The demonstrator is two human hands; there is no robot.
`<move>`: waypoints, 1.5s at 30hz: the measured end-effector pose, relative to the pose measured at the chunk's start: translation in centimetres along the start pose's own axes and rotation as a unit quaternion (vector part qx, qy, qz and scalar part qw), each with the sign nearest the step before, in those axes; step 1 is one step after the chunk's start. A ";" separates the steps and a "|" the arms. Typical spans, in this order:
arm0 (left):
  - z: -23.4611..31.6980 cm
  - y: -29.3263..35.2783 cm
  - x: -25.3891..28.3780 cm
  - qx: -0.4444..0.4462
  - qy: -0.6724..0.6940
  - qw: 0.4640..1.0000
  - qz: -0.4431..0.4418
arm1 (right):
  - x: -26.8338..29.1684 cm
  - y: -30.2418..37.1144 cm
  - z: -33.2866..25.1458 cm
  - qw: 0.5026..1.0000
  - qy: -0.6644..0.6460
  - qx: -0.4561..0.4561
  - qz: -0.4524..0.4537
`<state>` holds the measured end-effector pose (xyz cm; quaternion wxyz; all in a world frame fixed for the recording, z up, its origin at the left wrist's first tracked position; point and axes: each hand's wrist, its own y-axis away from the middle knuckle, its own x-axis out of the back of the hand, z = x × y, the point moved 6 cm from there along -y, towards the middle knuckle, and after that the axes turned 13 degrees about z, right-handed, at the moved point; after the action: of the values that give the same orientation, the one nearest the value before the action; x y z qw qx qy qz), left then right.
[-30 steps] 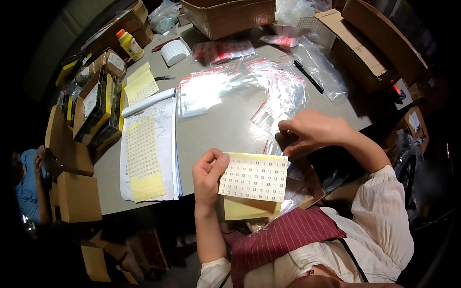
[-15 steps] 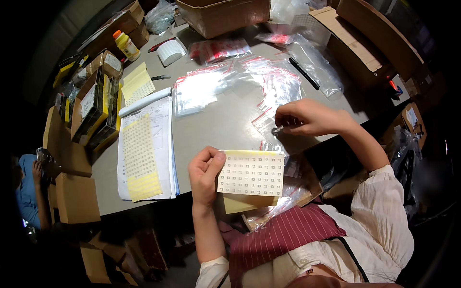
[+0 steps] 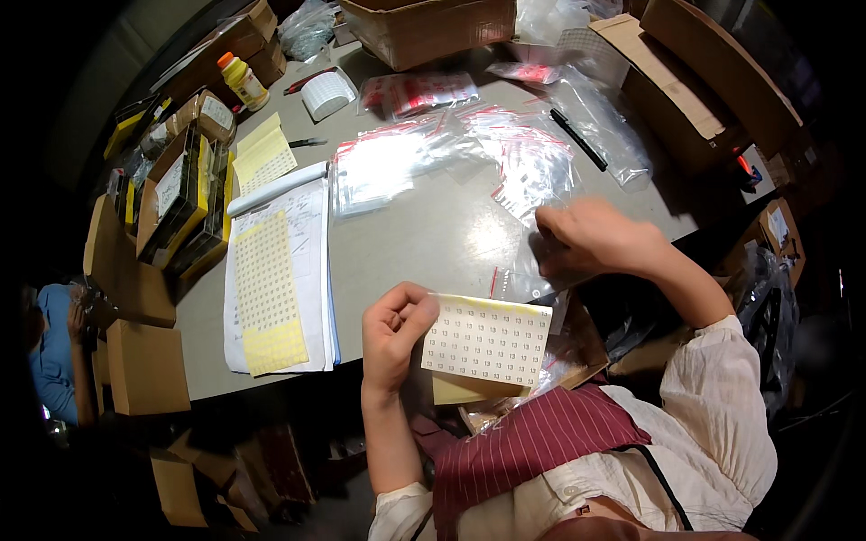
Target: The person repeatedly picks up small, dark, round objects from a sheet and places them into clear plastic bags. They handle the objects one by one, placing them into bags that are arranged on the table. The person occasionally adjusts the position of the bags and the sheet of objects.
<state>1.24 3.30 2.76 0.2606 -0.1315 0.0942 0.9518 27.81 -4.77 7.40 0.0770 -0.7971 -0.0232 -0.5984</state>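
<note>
My left hand point(image 3: 394, 329) pinches a sheet of small printed stickers point(image 3: 487, 335) by its left edge, thumb on top. A yellowish backing sheet point(image 3: 465, 390) shows beneath it. My right hand point(image 3: 591, 239) is over the table's near right edge, fingers bent downward and blurred by motion; whatever is in them cannot be made out. Just below its fingertips lies a clear zip bag point(image 3: 512, 281) with a red strip. Beyond, a fanned row of clear red-edged zip bags point(image 3: 532, 171) runs toward another pile of bags point(image 3: 374, 171).
A clipboard of papers point(image 3: 316, 270) carrying a yellow sticker sheet point(image 3: 266, 288) is at left. Further off are a black marker point(image 3: 578, 140), a yellow bottle point(image 3: 242, 83) and a cardboard box point(image 3: 428, 36). Open cartons point(image 3: 677, 81) stand right. A person in blue point(image 3: 56, 352) is far left.
My right hand has drawn nearer and slightly right, away from the bag row. A zip bag formerly at its fingertips no longer shows there. The sticker sheet has tilted and shifted slightly right.
</note>
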 end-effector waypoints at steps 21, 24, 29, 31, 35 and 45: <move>-1.2 0.4 -5.1 0.030 -0.118 0.992 0.005 | -0.1 0.8 -9.8 0.940 0.000 0.222 0.257; -1.5 0.1 -5.1 -0.042 -0.131 0.990 0.006 | -0.2 0.7 -9.2 0.931 -0.054 0.246 0.265; -2.4 -0.4 -4.5 -0.026 -0.161 0.986 0.021 | 2.3 -2.3 0.0 0.966 -0.182 -0.004 0.181; -2.2 -0.5 -4.5 -0.036 -0.174 0.984 0.020 | 1.4 -3.4 4.0 0.981 -0.155 -0.081 0.079; -1.9 -0.6 -4.6 -0.045 -0.177 0.983 0.024 | 0.3 -4.2 6.6 0.990 -0.074 -0.117 0.028; -1.1 0.0 -1.1 -0.038 -0.003 0.993 0.113 | 0.5 1.1 2.2 0.996 0.026 -0.077 -0.025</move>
<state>2.35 2.52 2.02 0.1464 -0.1269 0.0711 0.9785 30.17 -5.51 7.18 0.0009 -0.7843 0.0055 -0.6204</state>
